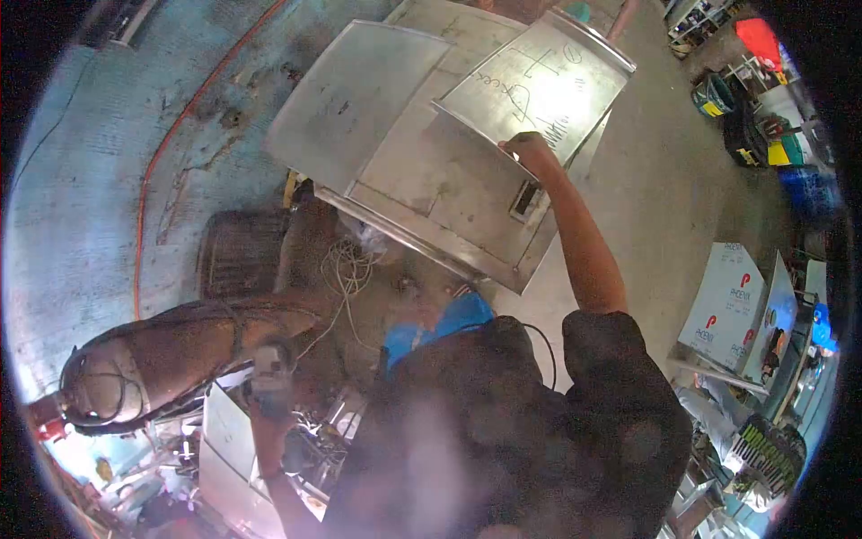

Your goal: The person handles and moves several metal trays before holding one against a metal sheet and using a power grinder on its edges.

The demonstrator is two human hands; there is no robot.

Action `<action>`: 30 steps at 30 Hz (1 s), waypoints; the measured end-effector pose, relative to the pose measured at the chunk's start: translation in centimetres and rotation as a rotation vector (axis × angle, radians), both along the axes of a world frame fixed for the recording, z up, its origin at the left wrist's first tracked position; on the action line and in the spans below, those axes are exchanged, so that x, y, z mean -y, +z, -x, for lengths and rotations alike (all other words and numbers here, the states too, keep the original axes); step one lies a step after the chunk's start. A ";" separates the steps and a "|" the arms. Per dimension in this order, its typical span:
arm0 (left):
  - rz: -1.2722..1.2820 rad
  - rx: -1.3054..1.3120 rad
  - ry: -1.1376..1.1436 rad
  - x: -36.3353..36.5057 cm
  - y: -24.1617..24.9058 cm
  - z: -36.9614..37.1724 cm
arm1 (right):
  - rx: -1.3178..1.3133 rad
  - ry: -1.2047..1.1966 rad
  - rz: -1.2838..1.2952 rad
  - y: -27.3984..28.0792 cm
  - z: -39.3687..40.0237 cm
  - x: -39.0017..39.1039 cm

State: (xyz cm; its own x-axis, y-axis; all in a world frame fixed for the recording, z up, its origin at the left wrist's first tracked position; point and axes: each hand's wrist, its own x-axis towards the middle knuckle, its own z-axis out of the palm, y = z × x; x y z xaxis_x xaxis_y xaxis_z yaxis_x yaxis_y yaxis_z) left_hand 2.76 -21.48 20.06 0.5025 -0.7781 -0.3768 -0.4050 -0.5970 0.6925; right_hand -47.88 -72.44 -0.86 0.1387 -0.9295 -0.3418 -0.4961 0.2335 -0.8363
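Note:
My right hand (532,154) is closed on the near edge of a shiny metal panel (503,85) that has dark handwriting on it. The panel lies tilted across the top of a metal-topped table (422,171). A second, plain metal sheet (346,99) rests to its left on the same table. Low on the left, my left hand (266,422) is wrapped round a grey tool (271,366), too blurred to tell its kind. Below the right hand, a small dark rectangular piece (525,199) sits near the table's edge.
A large brown cylinder (189,359) lies at the left, near a blue wall with an orange hose (141,207). Coiled cable (348,268) hangs beneath the table. Metal scraps (328,440) lie bottom left. Film-covered panels (725,305) stand right.

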 end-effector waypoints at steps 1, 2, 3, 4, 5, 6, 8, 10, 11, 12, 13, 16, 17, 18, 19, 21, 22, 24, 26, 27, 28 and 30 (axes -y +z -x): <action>-0.005 -0.008 -0.005 -0.5 -2.2 -1.0 | -0.031 -0.033 -0.019 -0.1 -0.1 0.1; -0.045 0.108 -0.038 -1.1 -5.0 -2.2 | 0.020 -0.074 0.001 2.0 -0.6 -0.8; -0.081 0.223 -0.072 -1.2 -6.6 -3.3 | 0.011 -0.082 0.001 2.2 -0.9 -0.6; -0.192 0.192 -0.123 1.8 -5.4 -2.0 | -0.022 -0.062 -0.010 2.3 -0.9 -0.4; -0.190 0.181 -0.137 3.2 -6.4 -1.9 | -0.057 -0.043 -0.021 2.5 -1.0 -0.2; -0.182 0.131 -0.168 4.4 -7.5 -2.2 | -0.070 -0.057 -0.017 2.6 -1.0 0.1; -0.180 0.068 -0.214 6.9 -8.4 -1.9 | -0.128 0.112 0.203 1.6 -0.8 0.0; -0.019 0.085 -0.112 9.8 -8.3 -0.8 | -0.221 0.259 0.473 -2.2 0.8 1.2; -0.017 0.067 -0.126 10.7 -9.0 -1.8 | -0.293 0.421 0.739 -4.1 1.7 1.6; -0.004 0.003 -0.127 11.7 -10.1 -2.6 | -0.016 0.165 0.367 -2.6 1.0 0.8; 0.005 -0.058 -0.124 11.9 -11.7 -3.5 | -0.033 0.160 0.364 -1.1 0.2 0.3; 0.023 -0.047 -0.209 11.9 -15.5 -6.4 | -0.300 -0.390 0.248 1.9 -2.6 -1.0; 0.032 -0.001 -0.258 12.0 -17.1 -7.4 | -0.305 -0.403 0.242 2.5 -3.2 -1.8; 0.049 0.055 -0.320 12.0 -18.7 -8.3 | -0.358 -0.353 0.322 3.0 -3.5 -2.4; 0.076 0.151 -0.401 11.7 -21.0 -9.8 | -0.412 -0.302 0.403 3.3 -3.5 -2.8; 0.207 0.557 -0.633 10.3 -27.1 -13.5 | -0.396 -0.294 0.454 3.4 -3.6 -3.4; 0.252 0.774 -0.723 9.7 -29.4 -15.1 | -0.358 -0.271 0.361 3.3 -3.5 -3.4; 0.140 0.549 -0.804 11.9 -27.8 -15.2 | -0.244 -0.272 0.215 3.8 -4.2 -3.6; -0.226 -0.173 -0.554 18.4 -16.0 -11.8 | -0.244 -0.266 0.224 2.0 -4.2 -3.1; -0.230 -0.162 -0.569 18.5 -16.4 -10.5 | -0.247 -0.261 0.232 1.0 -4.0 -2.9; -0.240 0.028 -0.349 18.4 -17.5 -9.2 | -0.326 -0.238 0.324 1.2 -4.4 -3.0; -0.190 0.207 -0.122 18.1 -18.7 -8.8 | -0.242 -0.318 0.207 1.9 -4.9 -3.3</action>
